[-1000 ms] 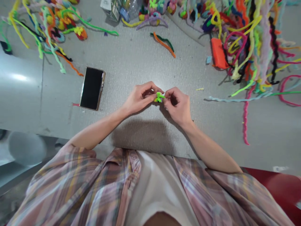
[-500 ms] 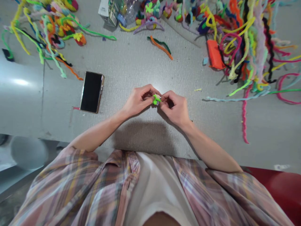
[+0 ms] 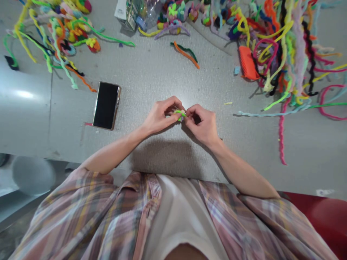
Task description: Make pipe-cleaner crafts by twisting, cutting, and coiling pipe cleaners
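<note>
A small bright green fuzzy piece (image 3: 180, 115) with some pale parts is between my two hands, above the middle of the grey table. My left hand (image 3: 164, 115) pinches it from the left, thumb stretched along its lower side and fingers curled over the top. From the right, my right hand (image 3: 201, 121) has its thumb and fingertips closed on the piece's right end. Fingertips cover much of the piece, so its exact shape is hard to make out.
A phone (image 3: 106, 105) lies left of my hands. Beyond them are an orange and a green stem (image 3: 187, 56). Colourful fuzzy stems (image 3: 298, 54) and an orange comb (image 3: 247, 63) lie at the right. Finished-looking fuzzy pieces (image 3: 73, 32), a box (image 3: 126, 14) and a clear bottle (image 3: 148, 16) stand farther back.
My left thumb has shifted and straightened slightly along the green piece, which now shows as a more stretched shape between the fingertips. My right hand has hardly moved.
</note>
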The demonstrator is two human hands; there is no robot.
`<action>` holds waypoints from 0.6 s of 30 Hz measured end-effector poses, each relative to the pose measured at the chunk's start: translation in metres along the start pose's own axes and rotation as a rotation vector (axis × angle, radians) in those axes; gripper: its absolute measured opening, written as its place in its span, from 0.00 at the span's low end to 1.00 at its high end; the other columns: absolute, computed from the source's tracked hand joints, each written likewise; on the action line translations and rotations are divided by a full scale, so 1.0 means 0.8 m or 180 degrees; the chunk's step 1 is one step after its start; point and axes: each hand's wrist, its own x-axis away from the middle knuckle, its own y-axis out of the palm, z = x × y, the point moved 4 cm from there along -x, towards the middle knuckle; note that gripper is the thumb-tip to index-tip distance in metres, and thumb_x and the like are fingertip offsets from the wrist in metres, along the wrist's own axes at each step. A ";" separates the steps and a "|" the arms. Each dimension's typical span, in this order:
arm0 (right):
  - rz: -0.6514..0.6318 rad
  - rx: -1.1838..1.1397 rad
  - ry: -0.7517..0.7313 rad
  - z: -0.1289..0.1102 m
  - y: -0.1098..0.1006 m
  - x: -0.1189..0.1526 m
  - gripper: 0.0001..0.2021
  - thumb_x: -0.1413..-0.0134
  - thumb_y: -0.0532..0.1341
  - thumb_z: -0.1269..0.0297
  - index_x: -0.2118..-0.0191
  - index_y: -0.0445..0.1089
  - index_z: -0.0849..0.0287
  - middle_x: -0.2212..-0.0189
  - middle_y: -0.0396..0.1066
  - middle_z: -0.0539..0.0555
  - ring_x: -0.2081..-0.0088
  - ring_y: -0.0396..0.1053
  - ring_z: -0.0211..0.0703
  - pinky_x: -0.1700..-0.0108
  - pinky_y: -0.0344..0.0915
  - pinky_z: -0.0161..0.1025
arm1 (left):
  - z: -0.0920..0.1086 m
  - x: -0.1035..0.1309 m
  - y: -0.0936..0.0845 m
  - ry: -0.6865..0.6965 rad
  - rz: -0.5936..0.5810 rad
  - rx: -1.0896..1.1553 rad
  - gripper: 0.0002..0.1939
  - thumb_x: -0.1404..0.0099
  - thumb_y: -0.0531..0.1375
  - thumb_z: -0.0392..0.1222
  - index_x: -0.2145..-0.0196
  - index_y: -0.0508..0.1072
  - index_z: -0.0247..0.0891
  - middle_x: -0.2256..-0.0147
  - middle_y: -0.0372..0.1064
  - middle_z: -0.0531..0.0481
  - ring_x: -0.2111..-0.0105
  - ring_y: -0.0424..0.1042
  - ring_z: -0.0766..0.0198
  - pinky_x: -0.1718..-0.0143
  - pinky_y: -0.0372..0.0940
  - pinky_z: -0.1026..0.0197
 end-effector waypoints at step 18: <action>-0.0086 -0.0101 -0.0101 -0.002 0.001 0.002 0.08 0.29 0.70 0.61 0.61 0.72 0.52 0.73 0.68 0.45 0.73 0.63 0.38 0.68 0.60 0.40 | 0.007 -0.002 0.003 0.0021 0.0054 0.0196 0.24 0.25 0.73 0.59 0.67 0.74 0.38 0.59 0.86 0.45 0.67 0.82 0.66 0.65 0.77 0.63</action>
